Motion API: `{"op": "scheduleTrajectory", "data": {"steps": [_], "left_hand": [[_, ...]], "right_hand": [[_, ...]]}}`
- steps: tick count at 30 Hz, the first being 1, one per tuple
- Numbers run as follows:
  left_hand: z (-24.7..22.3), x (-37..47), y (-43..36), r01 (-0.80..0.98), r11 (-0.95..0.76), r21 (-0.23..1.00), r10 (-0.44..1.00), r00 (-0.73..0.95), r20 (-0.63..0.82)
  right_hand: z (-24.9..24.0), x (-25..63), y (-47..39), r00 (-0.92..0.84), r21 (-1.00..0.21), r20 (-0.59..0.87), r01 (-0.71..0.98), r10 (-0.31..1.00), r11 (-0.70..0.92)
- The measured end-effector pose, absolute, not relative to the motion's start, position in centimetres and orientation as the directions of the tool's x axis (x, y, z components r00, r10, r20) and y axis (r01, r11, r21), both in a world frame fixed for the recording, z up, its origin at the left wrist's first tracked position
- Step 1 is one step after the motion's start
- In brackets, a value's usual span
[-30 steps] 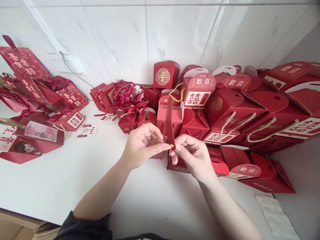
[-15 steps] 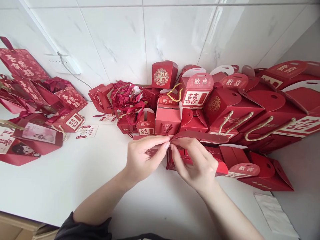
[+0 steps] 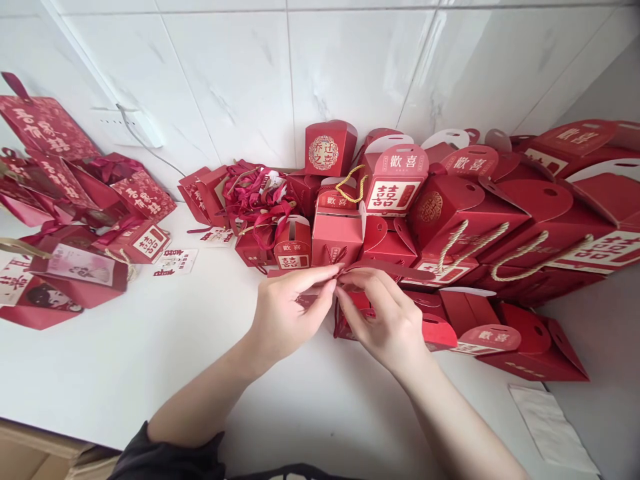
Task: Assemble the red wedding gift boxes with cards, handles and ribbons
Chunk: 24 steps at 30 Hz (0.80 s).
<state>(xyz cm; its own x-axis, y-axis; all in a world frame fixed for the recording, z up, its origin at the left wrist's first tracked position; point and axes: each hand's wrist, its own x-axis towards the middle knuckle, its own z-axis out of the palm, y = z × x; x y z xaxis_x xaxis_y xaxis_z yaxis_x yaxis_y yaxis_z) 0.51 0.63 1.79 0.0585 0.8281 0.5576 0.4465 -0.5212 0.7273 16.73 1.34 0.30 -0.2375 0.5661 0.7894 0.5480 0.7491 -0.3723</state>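
My left hand point(image 3: 287, 310) and my right hand point(image 3: 385, 317) meet at the fingertips over the white table. Both are closed in a pinch on a dark red ribbon point(image 3: 400, 269), whose flat tail stretches to the right above my right hand. The exact spot where the fingers press together is partly hidden. Right behind the fingertips stands a red gift box point(image 3: 339, 233) with a cord on its front. Beneath and beside my right hand lies a bright red box point(image 3: 440, 332).
Red gift boxes point(image 3: 500, 207), many with rope handles, are stacked at the right. A heap of ribbons point(image 3: 257, 190) lies behind my left hand. More red boxes point(image 3: 140, 240) stand at the left near a printed card point(image 3: 175, 261). A white packet point(image 3: 550, 427) lies front right.
My right hand has shifted slightly left and its fingers have bent at the ribbon. The ribbon's tail has moved a little left. Both hands stay pinched together.
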Motion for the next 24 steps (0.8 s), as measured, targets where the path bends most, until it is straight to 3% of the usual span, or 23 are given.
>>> {"op": "scheduleTrajectory", "data": {"steps": [6, 18, 24], "left_hand": [[2.0, 0.4, 0.8, 0.389, -0.443, 0.808, 0.883, 0.034, 0.468], [2.0, 0.0, 0.7, 0.491, -0.488, 0.722, 0.845, 0.058, 0.532], [1.9, 0.3, 0.7, 0.496, -0.53, 0.688, 0.82, 0.094, 0.564]], "right_hand": [[0.1, 16.8, 1.6, -0.306, -0.364, 0.753, 0.543, 0.582, 0.757], [-0.9, 16.9, 1.8, -0.289, -0.269, 0.828, 0.546, 0.48, 0.794], [-0.5, 17.6, 2.2, -0.291, -0.409, 0.755, 0.492, 0.588, 0.768]]}}
